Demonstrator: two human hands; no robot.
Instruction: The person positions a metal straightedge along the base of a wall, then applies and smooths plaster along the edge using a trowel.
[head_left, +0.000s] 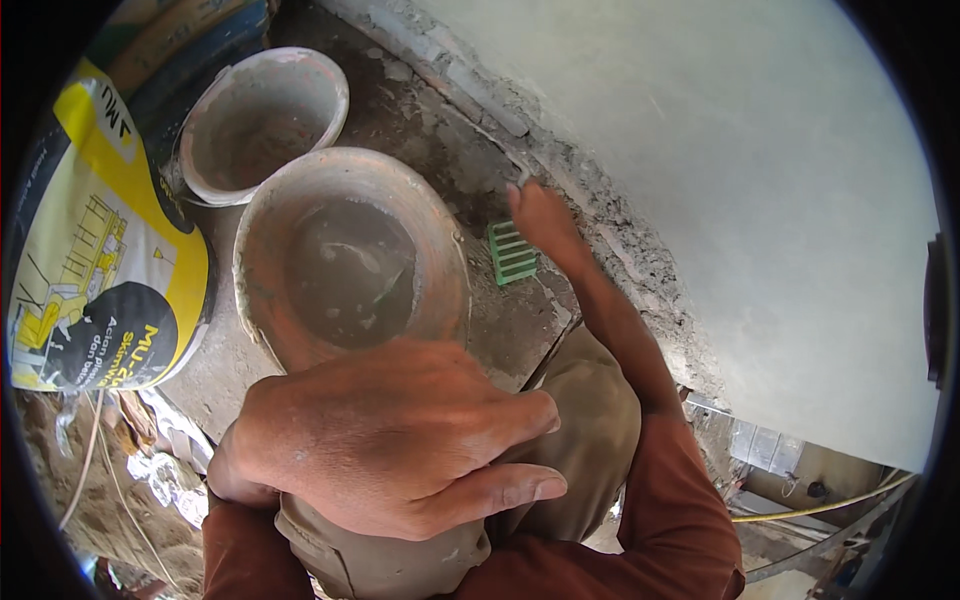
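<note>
My left hand [390, 440] is close up in the middle, its back toward me. Thumb and index finger stand apart with nothing visible between them; the other fingers are hidden. Beyond it sits a round bucket [262, 255] holding grey, watery liquid [350, 270]. My right hand [545, 215] reaches to the foot of the wall, fingers closed around something small. Only a pale tip [522, 174] of it shows, too little to name. Just below that hand a green slotted plastic piece [512, 253] lies on the floor.
A second bucket [205, 150] with residue inside stands behind the first. A yellow, white and black tub [150, 250] is at the left. Along the right rises a smooth grey wall [760, 180] with a rough, crumbled base [625, 235]. A yellow hose [820, 508] runs at the lower right.
</note>
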